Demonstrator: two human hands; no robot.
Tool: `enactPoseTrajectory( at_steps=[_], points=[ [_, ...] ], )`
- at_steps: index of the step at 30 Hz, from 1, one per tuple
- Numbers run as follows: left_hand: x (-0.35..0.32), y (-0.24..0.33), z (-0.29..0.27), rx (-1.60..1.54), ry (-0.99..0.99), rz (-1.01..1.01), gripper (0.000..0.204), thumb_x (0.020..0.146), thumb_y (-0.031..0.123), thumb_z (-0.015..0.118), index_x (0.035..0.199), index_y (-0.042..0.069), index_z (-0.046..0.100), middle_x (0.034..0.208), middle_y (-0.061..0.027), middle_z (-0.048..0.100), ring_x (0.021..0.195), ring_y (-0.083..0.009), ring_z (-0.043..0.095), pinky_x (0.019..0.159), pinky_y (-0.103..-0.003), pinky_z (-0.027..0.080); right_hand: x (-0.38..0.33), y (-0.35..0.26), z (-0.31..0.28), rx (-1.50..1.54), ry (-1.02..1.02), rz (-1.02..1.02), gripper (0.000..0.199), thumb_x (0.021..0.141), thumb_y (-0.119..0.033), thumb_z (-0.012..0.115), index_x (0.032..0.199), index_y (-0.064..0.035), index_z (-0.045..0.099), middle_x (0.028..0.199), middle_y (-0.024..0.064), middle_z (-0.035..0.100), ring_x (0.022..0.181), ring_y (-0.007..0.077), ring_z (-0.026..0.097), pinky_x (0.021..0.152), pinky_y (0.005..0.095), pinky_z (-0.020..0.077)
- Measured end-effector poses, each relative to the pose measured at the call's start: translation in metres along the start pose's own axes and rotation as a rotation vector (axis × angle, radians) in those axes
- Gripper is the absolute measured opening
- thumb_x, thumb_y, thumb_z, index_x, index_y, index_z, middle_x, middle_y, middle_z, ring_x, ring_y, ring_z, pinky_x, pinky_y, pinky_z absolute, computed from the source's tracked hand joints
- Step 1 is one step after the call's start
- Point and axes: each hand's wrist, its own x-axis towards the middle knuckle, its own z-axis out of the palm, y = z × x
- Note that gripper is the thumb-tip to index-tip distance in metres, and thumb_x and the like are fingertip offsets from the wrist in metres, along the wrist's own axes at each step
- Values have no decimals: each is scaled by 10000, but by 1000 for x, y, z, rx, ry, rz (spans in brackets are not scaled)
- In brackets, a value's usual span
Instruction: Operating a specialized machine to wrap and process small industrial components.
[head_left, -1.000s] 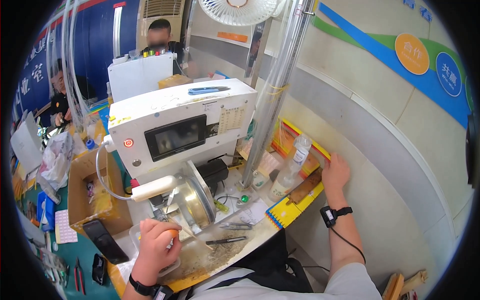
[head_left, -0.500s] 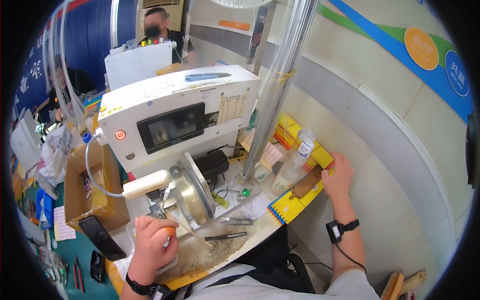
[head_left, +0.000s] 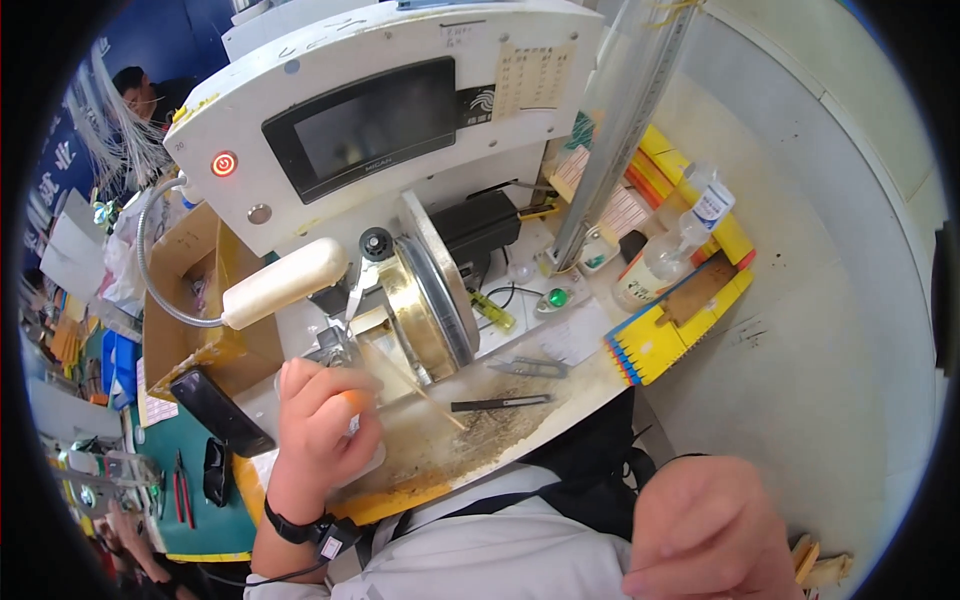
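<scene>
Cluttered workbench (head_left: 560, 395), white machine (head_left: 400, 110) at its back edge.
The left hand (head_left: 320, 420) grips a small orange piece (head_left: 352, 402) beside the brass wheel (head_left: 425, 310), work apparently midway; the right hand (head_left: 705, 540) hangs loosely curled, empty, below the front edge.

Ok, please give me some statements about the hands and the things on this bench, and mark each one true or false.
1. The left hand is closed around something orange, in front of the machine's metal wheel. True.
2. The right hand rests on the yellow box by the wall. False: it is low in the picture, near the person's body, touching nothing on the bench.
3. The round button beside the dark screen glows red. True.
4. The dark phone lies on top of the machine. False: it lies on the bench, left of the left hand.
5. Both wrists are bare. False: the left wrist wears a black band.
</scene>
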Motion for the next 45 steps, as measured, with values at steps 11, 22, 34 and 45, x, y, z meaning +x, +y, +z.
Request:
enactPoseTrajectory(
  at_steps=[11,22,34,45],
  points=[
    [-6,-3,-4,-84,29,-14,275,659,-56,731,867,95,633,969,-30,754,776,-242,524,734,-367,401,-85,69,-11,-241,-461,404,218,764,-75,814,970,-97,745,848,36,668,671,227,577,620,378,432],
    [-21,-4,7,87,179,-3,293,624,111,782,893,191,697,1124,52,732,876,-208,526,831,-388,349,-147,86,-17,-801,-500,674,195,791,-104,817,974,-110,750,862,39,665,789,273,586,764,406,406],
    [-18,-6,5,124,130,63,369,646,69,789,964,196,652,1099,36,744,907,-210,585,797,-399,355,-112,133,-25,-1182,-406,667,197,866,-171,781,1057,-128,753,1011,42,680,1007,292,599,924,439,374],
    [-6,-12,5,-116,94,146,230,696,44,777,852,77,611,1054,-136,746,1037,-371,769,678,-383,627,-134,107,-27,-946,-538,653,208,800,-97,811,996,-144,759,964,21,676,920,270,600,865,424,391]
  ],
)
